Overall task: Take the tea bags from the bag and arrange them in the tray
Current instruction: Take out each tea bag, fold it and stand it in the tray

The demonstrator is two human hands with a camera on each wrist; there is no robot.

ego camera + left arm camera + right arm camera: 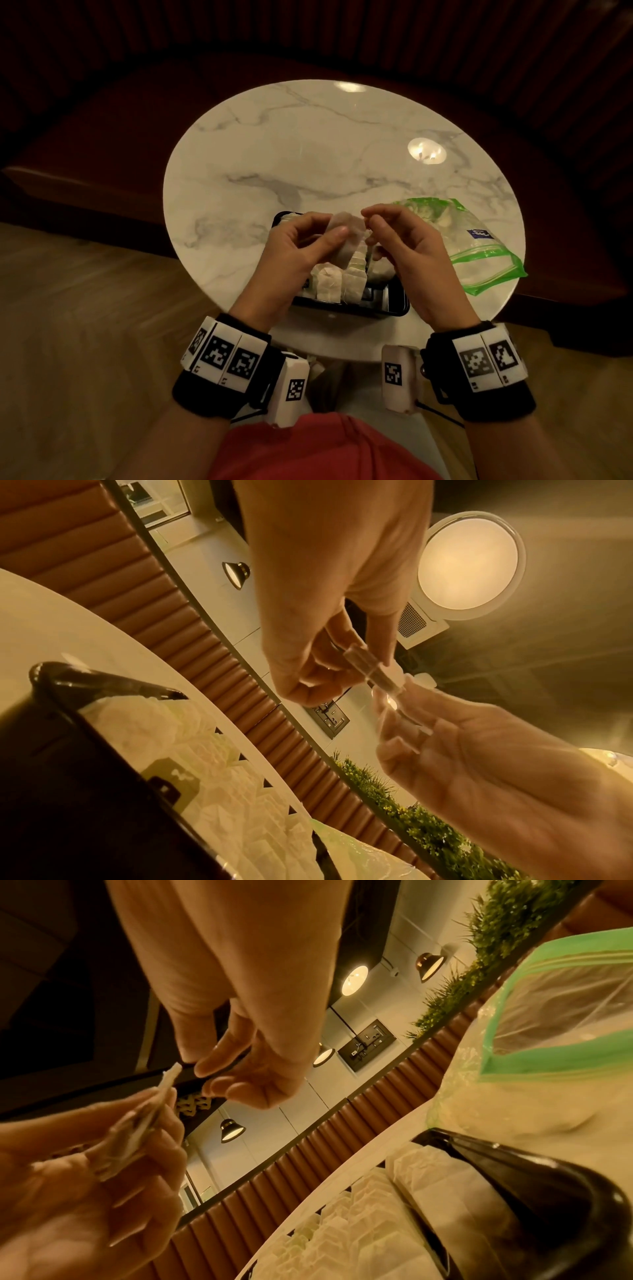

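Head view: over the round, marble-veined worktop (308, 154), the left hand (301, 253) pinches a thin, translucent paper tea bag (346, 236) between thumb and fingers. The right hand (407, 246) hovers beside it, its grip curled, fingertips at the bag's upper corner; whether they pinch it I cannot tell. Below sits a glossy black rectangular tray (394, 306) with rows of pale tea bags. A crinkled clear plastic bag (479, 246) with green edging lies just right of it.

Left wrist view: the tea bag (383, 674) shows edge-on between both hands.

Right wrist view: the tray (548, 1191) holds upright, overlapping sachets; the plastic bag (565, 1015) rises behind.
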